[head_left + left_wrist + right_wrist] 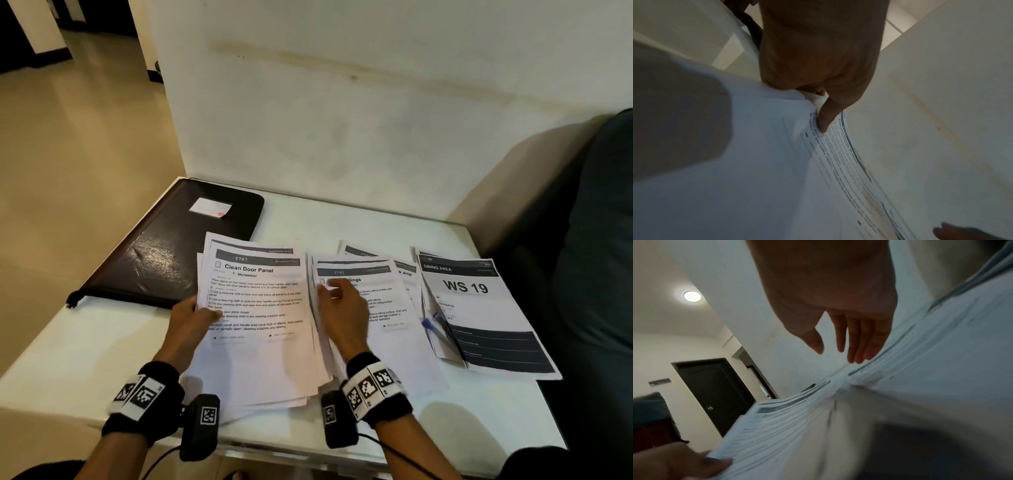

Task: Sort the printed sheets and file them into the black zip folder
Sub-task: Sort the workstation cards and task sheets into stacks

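My left hand (pixel 197 313) grips the left edge of a stack of printed sheets (pixel 255 318) topped "Clean Door Panel"; its thumb (pixel 826 116) presses on the top sheet (pixel 777 162). My right hand (pixel 337 301) hovers with straight fingers (pixel 859 344) just over a second pile (pixel 387 308) to the right. The black zip folder (pixel 174 246) lies zipped shut at the table's back left, bearing a white label. Further right lie more sheets, the top one reading "WS 19" (pixel 479 308).
A blue pen (pixel 433 320) rests on the "WS 19" sheets. The white table (pixel 85 359) stands against a white wall (pixel 342 120). A dark cushion (pixel 599 240) borders the right side. Tiled floor drops off at the left.
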